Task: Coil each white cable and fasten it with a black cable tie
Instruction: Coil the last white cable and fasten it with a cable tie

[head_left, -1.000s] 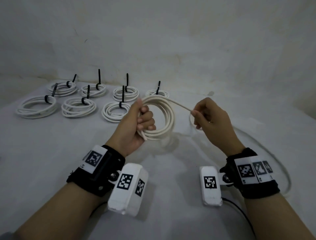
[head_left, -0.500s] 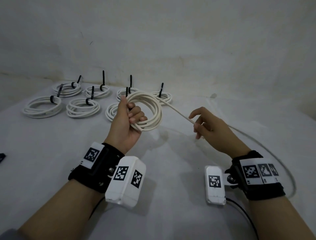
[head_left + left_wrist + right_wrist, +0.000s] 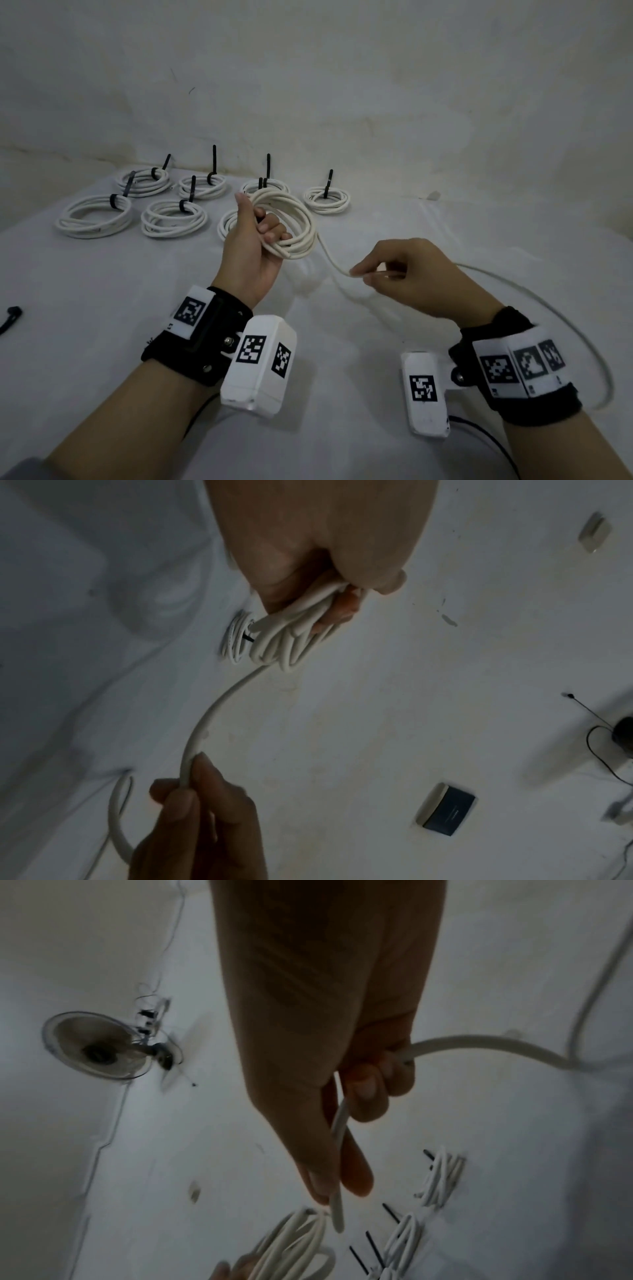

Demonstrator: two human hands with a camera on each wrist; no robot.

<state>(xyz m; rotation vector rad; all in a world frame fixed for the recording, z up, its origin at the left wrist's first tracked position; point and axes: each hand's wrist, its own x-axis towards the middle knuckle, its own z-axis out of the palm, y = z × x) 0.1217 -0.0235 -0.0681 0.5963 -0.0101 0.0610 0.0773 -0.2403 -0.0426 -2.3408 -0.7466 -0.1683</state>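
- Coils [image 3: 170, 218] already done: seven tied bundles lie on the white sheet [image 3: 85, 308], left of and behind the coil in hand [image 3: 291, 222], each with a black cable tie [image 3: 214, 162] sticking up; one is half hidden behind the left hand
- left hand [image 3: 251, 253] holds the coil in hand up off the sheet, fingers curled through the loops and clamped on them, thumb up along the top. I'd keep that grip firm so the turns stay stacked, since they look a bit splayed in the left wrist view
- free run of the white cable [image 3: 330, 255] drops off the right side of the coil in hand and sags down to the right hand
- right hand [image 3: 416, 277] sits right of the coil in hand and lower, thumb and fingertips pinching the cable while the other fingers curl loosely round it. Best bet imo: let it slide through the pinch, bring each new turn up to match the loop size, and roll out any twist
- slack tail [image 3: 565, 318] sweeps in a wide arc on the sheet, far right of the coil in hand, so plenty is left to wind and it might snag on the wrist gear
- loose black item [image 3: 10, 317] sits far left of the coil in hand at the frame edge, can't tell if it's a spare tie
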